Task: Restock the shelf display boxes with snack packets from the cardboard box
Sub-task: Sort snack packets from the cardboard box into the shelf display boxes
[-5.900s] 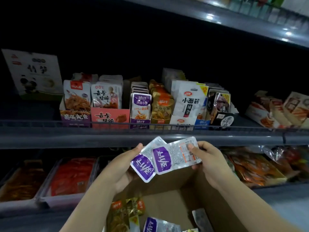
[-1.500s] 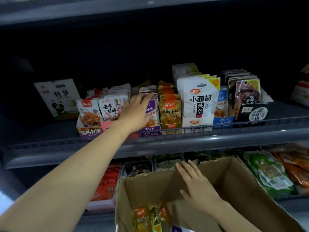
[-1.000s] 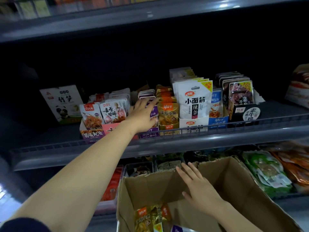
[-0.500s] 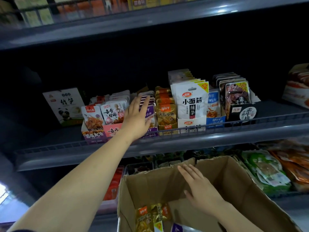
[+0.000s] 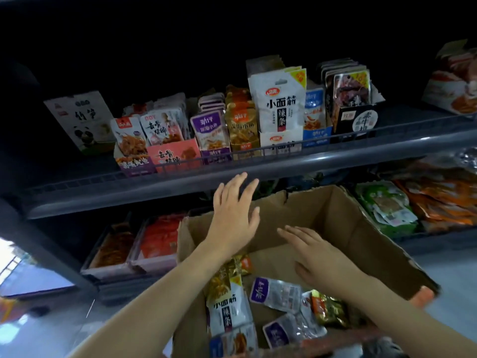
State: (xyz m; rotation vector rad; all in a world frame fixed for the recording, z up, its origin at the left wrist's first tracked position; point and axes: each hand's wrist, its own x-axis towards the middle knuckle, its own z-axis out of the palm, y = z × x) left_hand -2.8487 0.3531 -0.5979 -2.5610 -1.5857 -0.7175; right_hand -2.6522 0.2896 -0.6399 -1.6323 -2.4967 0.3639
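Observation:
The open cardboard box (image 5: 333,215) stands below the shelf, holding loose snack packets: purple-and-clear ones (image 5: 275,293), a white one (image 5: 228,311) and gold ones (image 5: 327,308). My left hand (image 5: 232,215) hovers flat with fingers spread over the box's far left rim, holding nothing. My right hand (image 5: 317,251) is flat inside the box above the packets, also holding nothing. On the shelf above, the purple display box (image 5: 215,155) stands full of purple packets (image 5: 210,129), between a pink box (image 5: 175,156) and gold packets (image 5: 241,125).
A wire rail (image 5: 284,148) runs along the shelf's front edge. White (image 5: 280,138), blue (image 5: 316,131) and black (image 5: 357,120) display boxes stand to the right, a panda sign (image 5: 80,120) to the left. Trays of red snacks (image 5: 157,239) and green bags (image 5: 384,205) fill the lower shelf.
My left hand has come down from the purple display box on the shelf to the cardboard box's rim. The view has tilted downward, showing more packets in the box.

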